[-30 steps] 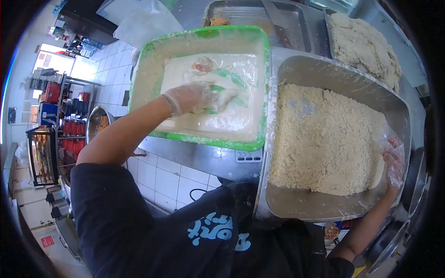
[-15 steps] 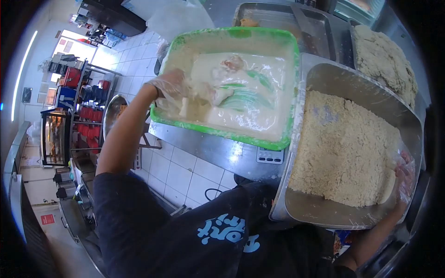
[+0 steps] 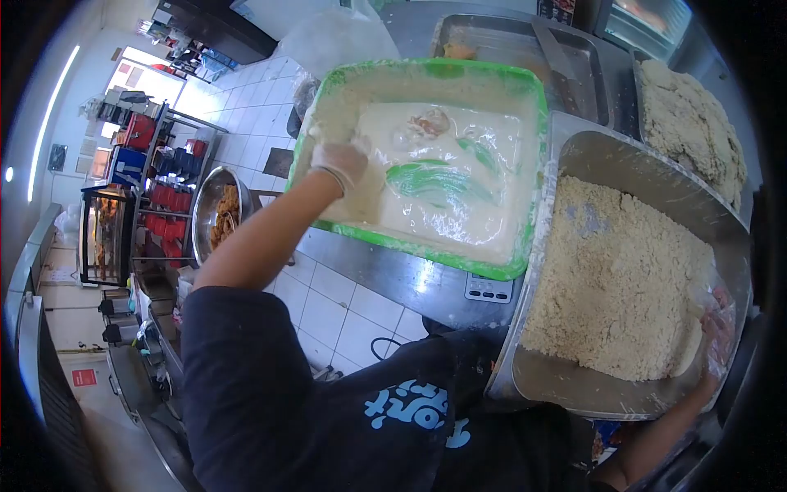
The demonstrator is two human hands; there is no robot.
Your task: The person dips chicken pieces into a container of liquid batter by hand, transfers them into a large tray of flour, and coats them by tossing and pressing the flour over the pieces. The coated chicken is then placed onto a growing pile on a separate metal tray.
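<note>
Presently, gloved left hand [image 3: 340, 164] curled, contents unclear, over green batter tub [image 3: 525, 176]; right hand [image 3: 717, 324], grip indiscernible, against crumb tray [image 3: 648, 168]. Advise draining excess batter.

**Little lettering, none of it readable**

No text could be read for certain. Pale blue characters were printed on the person's dark shirt [image 3: 414, 406] at the bottom centre of the frame, too distorted to make out. A small red sign [image 3: 83, 377] stood at the lower left, its lettering too small to tell.
</note>
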